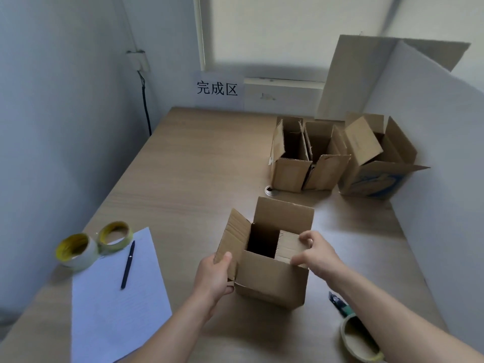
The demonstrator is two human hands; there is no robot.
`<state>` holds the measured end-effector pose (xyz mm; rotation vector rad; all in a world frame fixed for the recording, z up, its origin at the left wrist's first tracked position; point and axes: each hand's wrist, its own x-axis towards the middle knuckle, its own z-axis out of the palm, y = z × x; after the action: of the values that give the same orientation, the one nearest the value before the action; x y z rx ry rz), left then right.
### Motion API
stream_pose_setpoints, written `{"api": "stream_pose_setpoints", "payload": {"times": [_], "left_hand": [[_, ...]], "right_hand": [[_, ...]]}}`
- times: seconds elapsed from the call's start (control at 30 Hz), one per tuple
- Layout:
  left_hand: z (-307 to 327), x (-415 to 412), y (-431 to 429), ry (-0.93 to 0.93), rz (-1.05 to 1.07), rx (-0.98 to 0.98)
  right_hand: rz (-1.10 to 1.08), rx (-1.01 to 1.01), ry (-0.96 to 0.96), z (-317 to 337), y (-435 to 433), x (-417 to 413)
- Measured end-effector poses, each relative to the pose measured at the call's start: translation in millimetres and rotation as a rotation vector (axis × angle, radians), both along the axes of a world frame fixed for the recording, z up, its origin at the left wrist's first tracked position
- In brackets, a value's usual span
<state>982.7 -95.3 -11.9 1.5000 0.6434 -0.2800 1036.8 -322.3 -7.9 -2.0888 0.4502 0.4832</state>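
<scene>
A small brown cardboard box stands upright on the wooden table in front of me, its top open. My left hand grips the box's left flap, which stands out to the left, thumb on its near edge. My right hand holds the right flap, thumb and fingers curled round its edges, and that flap lies folded inward over the opening. The far flap stands upright.
Three open cardboard boxes stand at the back right. Two tape rolls, a white sheet and a pen lie at the left. A tape dispenser sits at the near right. A white partition lines the right side.
</scene>
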Motion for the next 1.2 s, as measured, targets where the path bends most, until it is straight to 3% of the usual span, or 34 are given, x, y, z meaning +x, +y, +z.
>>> {"api": "stream_pose_setpoints", "payload": {"times": [0.13, 0.2, 0.37, 0.47, 0.53, 0.6, 0.67, 0.77, 0.93, 1.2], "left_hand": [[1, 4, -3, -0.015, 0.054, 0.005], [4, 7, -7, -0.014, 0.07, 0.001], [-6, 12, -15, -0.042, 0.002, 0.115], [-17, 11, -16, -0.064, -0.016, 0.145], [-18, 9, -14, -0.06, -0.001, 0.11], [-17, 10, -12, -0.049, 0.03, 0.073], [-14, 13, -12, -0.051, 0.053, 0.07], [-1, 23, -21, -0.062, 0.044, 0.047], [8, 48, -52, -0.119, -0.075, 0.13], [21, 96, -128, -0.115, -0.227, 0.178]], "right_hand": [[0.393, -0.178, 0.094, 13, 6, -2], [0.469, -0.325, 0.116, 10, 15, -11], [0.2, -0.491, 0.008, -11, 46, -31], [0.171, -0.593, -0.089, -13, 55, -38], [0.164, -0.509, -0.17, -13, 49, -39], [0.09, -0.256, -0.276, -9, 38, -39], [-0.142, -0.024, -0.37, -5, 25, -33], [-0.499, 0.143, -0.333, -5, 7, -15], [-0.435, 0.122, -0.191, 0, -15, 5], [-0.509, 0.006, -0.281, 2, -87, 35]]}}
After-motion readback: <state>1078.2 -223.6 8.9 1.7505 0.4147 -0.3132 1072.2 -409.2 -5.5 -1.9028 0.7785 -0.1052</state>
